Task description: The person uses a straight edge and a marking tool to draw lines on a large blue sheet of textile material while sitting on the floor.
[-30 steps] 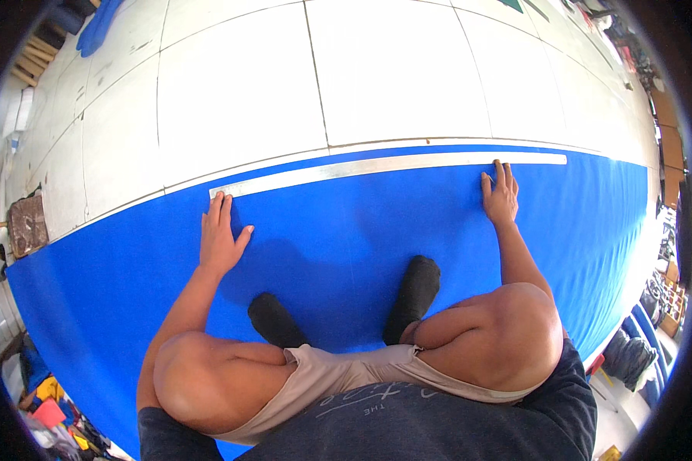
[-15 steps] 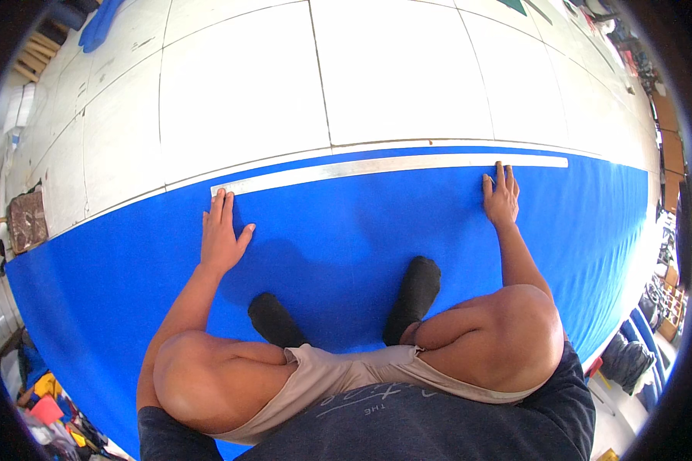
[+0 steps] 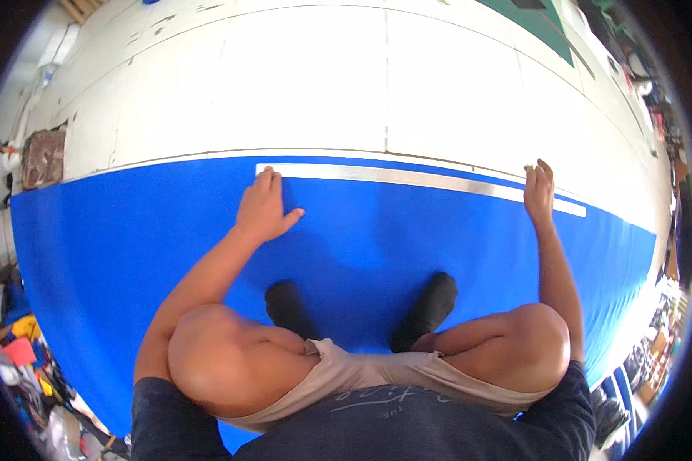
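Head view: left hand [image 3: 263, 209] spread on straightedge [image 3: 407, 179], right hand [image 3: 540, 194] grip unclear, black-socked feet [image 3: 286, 305] on blue cloth [image 3: 123, 269].

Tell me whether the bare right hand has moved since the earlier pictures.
Yes. The bare right hand has moved forward: its fingertips, earlier short of the far edge of the flat blue cloth, now show past it.

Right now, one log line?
left hand: touching left end of pale strip | right hand: over its right part, contact unclear | pale strip: on blue cloth
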{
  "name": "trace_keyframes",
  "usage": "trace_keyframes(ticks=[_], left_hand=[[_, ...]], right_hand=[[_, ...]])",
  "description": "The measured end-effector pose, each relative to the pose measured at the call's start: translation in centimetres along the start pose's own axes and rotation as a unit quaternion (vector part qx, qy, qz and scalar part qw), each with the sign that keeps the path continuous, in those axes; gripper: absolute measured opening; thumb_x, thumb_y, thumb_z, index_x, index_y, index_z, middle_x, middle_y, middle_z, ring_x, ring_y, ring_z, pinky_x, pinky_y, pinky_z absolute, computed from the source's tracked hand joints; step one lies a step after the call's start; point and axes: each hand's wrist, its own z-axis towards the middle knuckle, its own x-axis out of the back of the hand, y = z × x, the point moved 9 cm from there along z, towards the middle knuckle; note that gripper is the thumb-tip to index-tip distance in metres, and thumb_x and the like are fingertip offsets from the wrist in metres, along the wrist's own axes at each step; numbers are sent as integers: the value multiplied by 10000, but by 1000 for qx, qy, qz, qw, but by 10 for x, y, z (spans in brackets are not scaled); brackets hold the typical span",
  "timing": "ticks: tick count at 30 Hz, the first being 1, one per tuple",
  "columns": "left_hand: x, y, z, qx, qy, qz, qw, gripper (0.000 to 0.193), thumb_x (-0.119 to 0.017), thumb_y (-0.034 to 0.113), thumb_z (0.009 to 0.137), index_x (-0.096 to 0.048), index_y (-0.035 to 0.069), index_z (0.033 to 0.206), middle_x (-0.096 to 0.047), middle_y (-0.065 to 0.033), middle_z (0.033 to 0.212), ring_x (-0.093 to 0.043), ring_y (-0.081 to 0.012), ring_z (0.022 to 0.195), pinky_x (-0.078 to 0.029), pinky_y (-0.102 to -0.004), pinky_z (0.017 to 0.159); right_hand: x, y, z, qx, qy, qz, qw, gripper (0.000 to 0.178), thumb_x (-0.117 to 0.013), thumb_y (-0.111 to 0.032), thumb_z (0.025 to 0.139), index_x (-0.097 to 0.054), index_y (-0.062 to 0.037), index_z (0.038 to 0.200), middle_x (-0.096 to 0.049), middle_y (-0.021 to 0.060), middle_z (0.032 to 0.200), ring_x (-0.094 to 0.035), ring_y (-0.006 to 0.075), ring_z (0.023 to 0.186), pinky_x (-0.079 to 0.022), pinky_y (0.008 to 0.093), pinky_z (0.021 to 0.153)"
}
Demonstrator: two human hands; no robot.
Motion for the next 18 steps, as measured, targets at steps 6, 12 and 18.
trace_keyframes(ticks=[6,12,18], left_hand=[[-11,-13,-14,35,-52,25,998,1047,-775,484,809,-285,-155,1479,-266,-346,1562,-330,-449,1455,-423,-457,1137],[-10,0,-9,35,-55,-5,998,1081,-784,483,791,-258,-164,1480,-260,-376,1551,-314,-486,1452,-404,-480,1146],[-17,-3,-13,25,-18,1,1000,1094,-799,495,760,-284,-164,1465,-251,-374,1550,-288,-499,1457,-391,-505,1124]], right_hand=[[18,-299,31,238,-252,58,936,469,-343,-381,1094,-630,-14,1152,-682,214,1045,-637,382,1027,-486,458,940],[-58,-480,1,384,-286,255,840,320,-511,-246,1025,-651,-15,1196,-704,199,1156,-671,369,1070,-517,442,956],[-119,-565,-74,340,-336,353,804,257,-568,-242,984,-675,-28,1078,-724,178,993,-689,364,960,-532,453,861]])
